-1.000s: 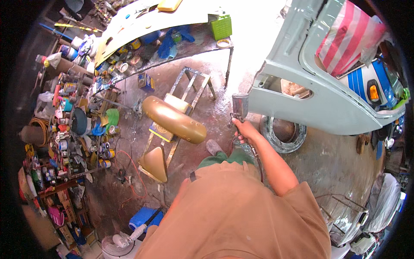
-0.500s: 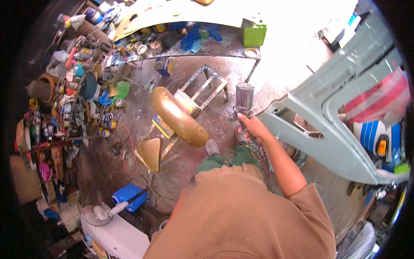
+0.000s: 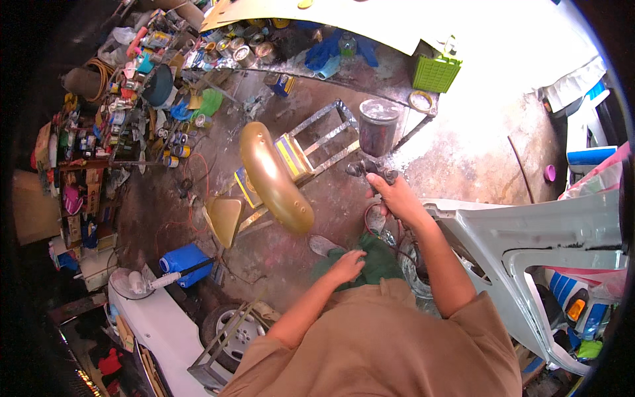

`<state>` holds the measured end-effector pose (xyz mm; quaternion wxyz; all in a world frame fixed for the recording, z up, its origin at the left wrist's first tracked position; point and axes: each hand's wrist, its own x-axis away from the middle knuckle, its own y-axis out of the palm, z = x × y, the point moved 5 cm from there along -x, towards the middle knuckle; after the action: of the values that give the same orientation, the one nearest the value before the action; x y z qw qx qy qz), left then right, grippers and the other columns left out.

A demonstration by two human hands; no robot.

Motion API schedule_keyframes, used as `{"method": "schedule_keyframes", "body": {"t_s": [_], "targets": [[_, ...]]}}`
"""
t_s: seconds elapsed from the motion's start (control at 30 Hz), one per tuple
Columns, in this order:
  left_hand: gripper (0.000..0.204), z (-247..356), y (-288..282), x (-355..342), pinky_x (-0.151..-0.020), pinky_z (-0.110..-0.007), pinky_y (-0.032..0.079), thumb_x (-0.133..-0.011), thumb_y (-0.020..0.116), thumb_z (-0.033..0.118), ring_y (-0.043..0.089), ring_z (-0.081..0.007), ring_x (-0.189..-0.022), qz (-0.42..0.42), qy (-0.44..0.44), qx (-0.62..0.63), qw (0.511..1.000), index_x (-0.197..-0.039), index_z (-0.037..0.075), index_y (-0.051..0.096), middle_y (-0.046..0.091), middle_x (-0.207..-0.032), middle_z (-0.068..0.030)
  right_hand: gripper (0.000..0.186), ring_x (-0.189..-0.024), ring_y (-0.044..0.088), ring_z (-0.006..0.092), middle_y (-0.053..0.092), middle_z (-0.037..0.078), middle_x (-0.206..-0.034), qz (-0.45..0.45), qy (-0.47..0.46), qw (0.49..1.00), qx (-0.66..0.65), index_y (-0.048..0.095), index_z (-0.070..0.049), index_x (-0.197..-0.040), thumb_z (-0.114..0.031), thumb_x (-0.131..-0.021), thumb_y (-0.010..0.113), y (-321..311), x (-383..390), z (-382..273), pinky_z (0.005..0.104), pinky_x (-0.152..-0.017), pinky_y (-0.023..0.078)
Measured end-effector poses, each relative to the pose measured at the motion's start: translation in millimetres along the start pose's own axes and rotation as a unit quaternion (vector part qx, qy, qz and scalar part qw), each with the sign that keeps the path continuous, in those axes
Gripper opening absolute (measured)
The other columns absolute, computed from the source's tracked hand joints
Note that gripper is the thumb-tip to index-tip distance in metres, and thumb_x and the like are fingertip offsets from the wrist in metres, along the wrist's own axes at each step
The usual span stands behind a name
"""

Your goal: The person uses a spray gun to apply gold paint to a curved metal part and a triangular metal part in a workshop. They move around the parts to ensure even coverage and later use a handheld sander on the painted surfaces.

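Observation:
My right hand is closed round the grip of a paint spray gun, its grey cup upright on top. In front of my green shorts is my left hand, empty, with its fingers loosely bent. To the left of the gun, a curved gold-painted fender rests over yellow-and-blue cans on a metal stand. Near the stand's other end sits a gold, roughly triangular panel. No contact shows between the gun and the gold parts.
A pale grey vehicle panel stands close on my right. Ahead is a workbench with paint cans and a green basket. Shelves of clutter line the left. An orange cord, a blue container and a fan lie leftward.
My left hand has come into view in front of the shorts. The spray gun in my right hand appears closer and higher. The view has shifted, and the grey panel sits lower.

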<state>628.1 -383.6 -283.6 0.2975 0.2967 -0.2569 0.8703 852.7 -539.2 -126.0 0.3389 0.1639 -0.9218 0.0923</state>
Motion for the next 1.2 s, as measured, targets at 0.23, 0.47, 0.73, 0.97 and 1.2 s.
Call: {"method": "schedule_keyframes", "body": {"t_s": [0.23, 0.47, 0.73, 0.97, 1.2], "targets": [[0.04, 19, -7, -4, -0.103, -0.043, 0.047, -0.096, 0.057, 0.021, 0.06, -0.0361, -0.121, 0.049, -0.009, 0.075, 0.996, -0.131, 0.0, 0.057, 0.061, -0.128, -0.0219, 0.055, -0.047, 0.054, 0.015, 0.064, 0.009, -0.074, -0.044, 0.121, 0.991, -0.025, 0.063, 0.002, -0.095, -0.053, -0.096, 0.061, 3, -8, 73, 0.0311, -0.042, 0.044], [0.04, -74, 8, 63, -0.102, -0.042, 0.048, -0.096, 0.059, 0.02, 0.062, -0.0347, -0.12, 0.093, -0.151, 0.104, 0.979, -0.13, 0.0, 0.059, 0.063, -0.128, -0.0227, 0.045, -0.045, 0.051, 0.011, 0.064, 0.007, -0.074, -0.071, 0.144, 0.979, -0.124, 0.061, -0.002, -0.103, -0.047, -0.101, 0.058, 14, -26, 71, 0.0273, -0.037, 0.04], [0.04, -90, 20, 96, -0.103, -0.041, 0.048, -0.097, 0.059, 0.02, 0.062, -0.0326, -0.121, 0.088, -0.25, 0.161, 0.951, -0.132, 0.001, 0.059, 0.066, -0.128, -0.0216, 0.044, -0.044, 0.052, 0.0096, 0.07, 0.009, -0.079, -0.047, 0.033, 0.983, -0.176, 0.06, -0.002, -0.111, -0.045, -0.103, 0.056, 1, -25, 14, 0.0256, -0.038, 0.042], [0.04, -81, 0, 86, -0.104, -0.04, 0.048, -0.098, 0.058, 0.021, 0.062, -0.0317, -0.122, 0.132, -0.21, 0.168, 0.954, -0.132, 0.001, 0.059, 0.065, -0.13, -0.0198, 0.044, -0.047, 0.053, 0.0099, 0.067, 0.002, -0.077, -0.106, 0.025, 0.992, 0.058, 0.064, -0.003, -0.117, -0.042, -0.098, 0.066, 14, -13, 21, 0.0281, -0.046, 0.044], [0.039, -84, -1, 88, -0.103, -0.041, 0.048, -0.098, 0.058, 0.02, 0.062, -0.031, -0.122, 0.139, -0.193, 0.171, 0.956, -0.132, 0.001, 0.059, 0.064, -0.131, -0.0189, 0.049, -0.066, 0.062, 0.0179, 0.072, 0.01, -0.083, -0.158, -0.007, 0.968, 0.197, 0.065, -0.007, -0.121, -0.046, -0.093, 0.072, 27, -12, 34, 0.0359, -0.061, 0.051]]}}
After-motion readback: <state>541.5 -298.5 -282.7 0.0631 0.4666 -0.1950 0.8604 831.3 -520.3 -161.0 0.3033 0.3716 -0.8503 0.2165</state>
